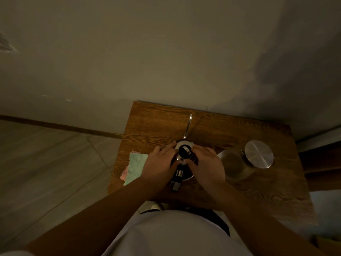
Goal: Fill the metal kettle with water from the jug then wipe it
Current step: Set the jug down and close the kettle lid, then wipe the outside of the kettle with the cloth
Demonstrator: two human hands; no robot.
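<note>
both bare forearms reach forward, left hand (160,163) and right hand (206,163) cupped close together, fingers curled inward, palms facing.

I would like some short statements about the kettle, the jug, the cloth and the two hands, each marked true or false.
1. Both hands, left hand and right hand, are on the metal kettle. True.
2. The kettle's lid is off. False: the lid with its black knob is on.
3. The cloth lies left of the kettle. True.
4. The jug is being tilted over the kettle. False: it stands on the wooden table, untouched.
5. The kettle's spout points towards the person. False: it points towards the wall.
</note>
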